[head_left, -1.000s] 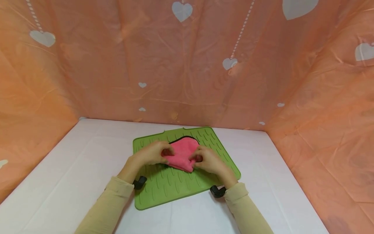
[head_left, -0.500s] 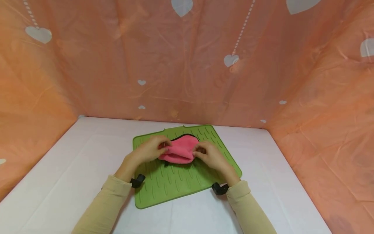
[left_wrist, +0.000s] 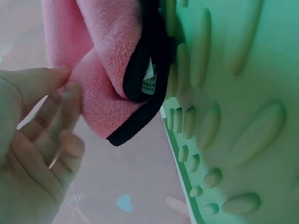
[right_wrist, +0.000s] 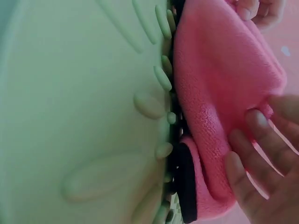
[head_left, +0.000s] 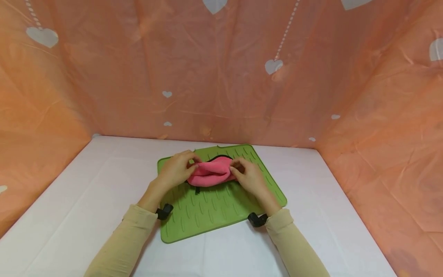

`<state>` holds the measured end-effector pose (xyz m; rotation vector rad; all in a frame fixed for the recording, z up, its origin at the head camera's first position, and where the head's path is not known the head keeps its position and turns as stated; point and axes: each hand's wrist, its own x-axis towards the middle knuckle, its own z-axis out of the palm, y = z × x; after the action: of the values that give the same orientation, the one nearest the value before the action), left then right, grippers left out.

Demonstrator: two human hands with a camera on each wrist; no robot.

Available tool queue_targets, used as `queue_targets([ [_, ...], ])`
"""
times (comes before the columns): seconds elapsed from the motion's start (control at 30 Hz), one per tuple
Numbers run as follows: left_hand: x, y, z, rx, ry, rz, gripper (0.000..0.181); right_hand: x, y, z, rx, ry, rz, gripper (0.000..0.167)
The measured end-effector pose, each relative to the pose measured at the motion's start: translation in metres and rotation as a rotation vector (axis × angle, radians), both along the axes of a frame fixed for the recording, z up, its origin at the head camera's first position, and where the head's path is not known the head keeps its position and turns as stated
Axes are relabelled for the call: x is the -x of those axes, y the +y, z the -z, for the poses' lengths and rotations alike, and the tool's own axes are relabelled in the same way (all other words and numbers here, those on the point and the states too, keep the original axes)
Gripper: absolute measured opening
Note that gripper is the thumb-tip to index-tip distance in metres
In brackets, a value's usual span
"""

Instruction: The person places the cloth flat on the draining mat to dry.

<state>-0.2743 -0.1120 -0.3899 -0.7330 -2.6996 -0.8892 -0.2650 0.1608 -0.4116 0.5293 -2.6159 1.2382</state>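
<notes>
A pink fleecy cloth (head_left: 211, 175) with black edging is bunched into soft folds on the green ridged mat (head_left: 200, 215). My left hand (head_left: 178, 169) pinches its left end between thumb and forefinger. In the left wrist view a small white label (left_wrist: 148, 83) shows inside the black edging (left_wrist: 135, 126). At the cloth's right end my right hand (head_left: 250, 175) pinches a fold. The right wrist view shows the other fingers (right_wrist: 254, 154) spread along the pink pile. The underside of the cloth is hidden.
A white table surface (head_left: 104, 192) surrounds the mat. Orange sheeting with pale hearts (head_left: 214, 77) hangs behind and at both sides. A dark wrist camera mount (head_left: 165, 211) sits at the left wrist, and another mount (head_left: 257, 220) at the right.
Both hands have drawn the cloth's near edge upward and away, so the cloth has gone from a flatter spread to a narrow bunched fold. The head view has tilted slightly down.
</notes>
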Motion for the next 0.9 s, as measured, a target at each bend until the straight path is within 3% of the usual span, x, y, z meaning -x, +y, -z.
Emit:
queue_targets([
  [0.13,0.0,-0.001,0.002,0.029,-0.039,0.006,0.019,0.001,0.001,0.003,-0.078,-0.056,-0.068,0.036],
  [0.3,0.001,-0.004,0.007,0.126,-0.095,0.012,0.026,0.002,0.004,0.005,-0.203,-0.134,-0.149,0.061],
  [0.4,0.002,-0.006,0.008,0.149,-0.098,0.033,0.03,0.002,0.005,0.007,-0.2,-0.185,-0.175,0.066],
  [0.5,0.001,-0.007,0.006,0.108,-0.113,0.074,0.03,0.002,0.005,0.007,-0.094,-0.188,-0.195,0.063],
  [0.63,-0.001,-0.008,0.001,0.03,-0.124,0.157,0.027,0.002,0.01,0.004,0.018,-0.171,-0.164,0.048],
  [0.73,-0.001,-0.008,-0.001,0.009,-0.127,0.238,0.023,0.001,0.017,0.0,0.0,-0.159,-0.135,0.035],
  [0.9,-0.001,-0.008,0.002,0.043,-0.161,0.339,0.019,0.004,0.032,0.0,-0.073,-0.118,-0.189,0.026],
])
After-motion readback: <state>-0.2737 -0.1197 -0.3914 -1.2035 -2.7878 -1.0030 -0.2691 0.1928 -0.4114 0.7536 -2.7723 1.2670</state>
